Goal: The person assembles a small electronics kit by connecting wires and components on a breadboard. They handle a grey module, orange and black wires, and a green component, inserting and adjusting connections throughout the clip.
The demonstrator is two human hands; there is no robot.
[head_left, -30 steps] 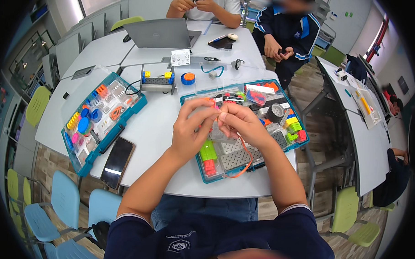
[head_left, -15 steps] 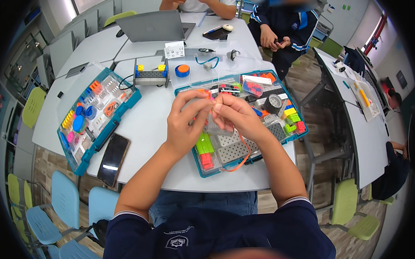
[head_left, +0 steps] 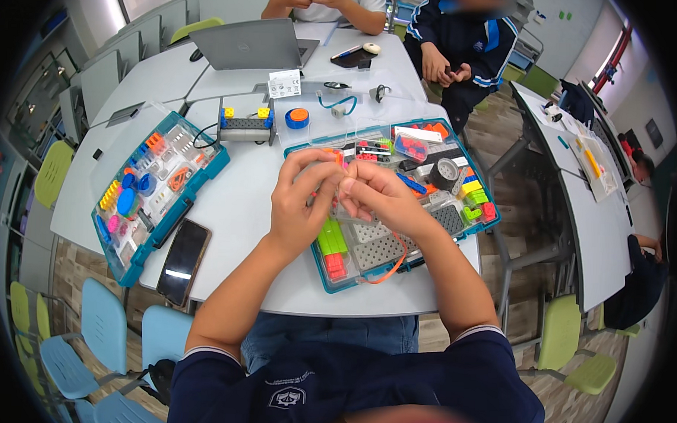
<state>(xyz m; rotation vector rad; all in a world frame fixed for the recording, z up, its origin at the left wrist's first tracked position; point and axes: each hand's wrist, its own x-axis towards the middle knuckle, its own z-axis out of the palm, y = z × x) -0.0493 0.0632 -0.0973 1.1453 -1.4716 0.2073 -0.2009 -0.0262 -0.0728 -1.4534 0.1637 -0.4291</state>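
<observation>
Both of my hands meet above the teal-rimmed parts case [head_left: 336, 287], fingertips touching. My left hand [head_left: 303, 195] is closed, pinching a small orange and pink piece [head_left: 339, 158] that shows past the fingers. Against it, my right hand [head_left: 384, 197] is closed too, thumb and forefinger pressed together; what they grip is hidden. Below the right hand a thin orange cable [head_left: 400, 262] curves down over the case; its upper end is out of sight. Within the case lie grey perforated plates [head_left: 388, 246], lime green blocks [head_left: 330, 236], red blocks [head_left: 336, 266] and a grey wheel [head_left: 444, 173].
A second open case [head_left: 198, 180] of small parts lies on the left, beside a phone [head_left: 184, 262]. Farther back are a grey block assembly [head_left: 246, 124], an orange-blue round piece [head_left: 297, 118] and a laptop [head_left: 244, 44]. Two people sit across the table.
My right fingers have shifted and curled a little at the meeting point. The orange cable's loop has changed shape slightly and hangs nearer my right wrist. My left hand has barely moved.
</observation>
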